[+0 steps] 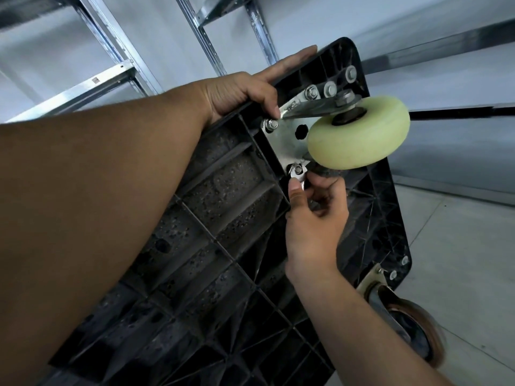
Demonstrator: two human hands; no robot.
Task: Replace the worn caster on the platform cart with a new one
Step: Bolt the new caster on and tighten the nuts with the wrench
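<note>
The black platform cart [223, 207] stands on edge with its ribbed underside facing me. A caster with a pale yellow-green wheel [359, 132] sits on a silver mounting plate [284, 140] near the cart's upper corner. My left hand [250, 90] grips the cart's top edge, its thumb against the plate beside a bolt and nut [271, 124]. My right hand [315, 218] holds a small silver wrench [297, 174], whose jaw sits on the nut at the plate's lower corner. A darker caster [404, 324] is fixed at the cart's lower right corner.
Metal shelving uprights and beams [111, 76] stand behind the cart at the upper left. A pale tiled floor [459, 246] lies to the right. A dark bar [459, 112] runs off to the right behind the wheel.
</note>
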